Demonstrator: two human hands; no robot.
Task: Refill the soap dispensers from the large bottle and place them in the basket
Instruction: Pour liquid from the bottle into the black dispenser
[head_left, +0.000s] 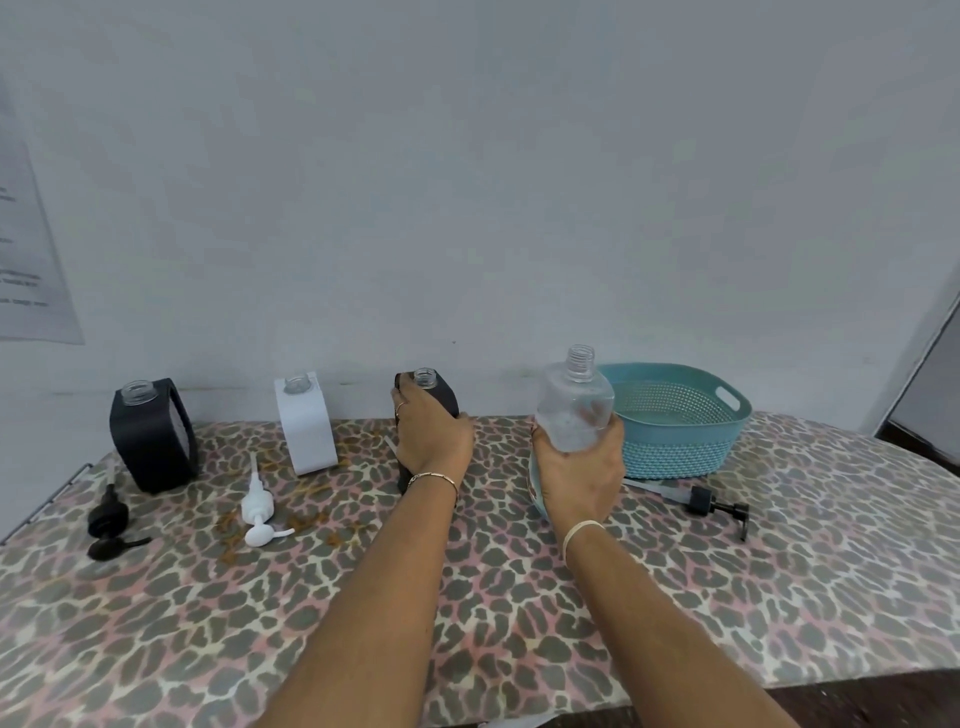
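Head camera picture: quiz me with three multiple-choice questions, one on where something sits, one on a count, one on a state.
1. Where is the teal basket?
A. At the far left end
B. Just right of the clear bottle
C. At the near front edge

2. How many pump heads lie on the table?
A. One
B. Two
C. Three

3. The left hand is:
A. Lying flat and open
B. Gripping a dark dispenser
C. Holding a pump

Answers:
1 B: the basket stands beside the bottle that the right hand grips.
2 C: a black pump, a white pump and a dark pump.
3 B: its fingers wrap round the dispenser's body.
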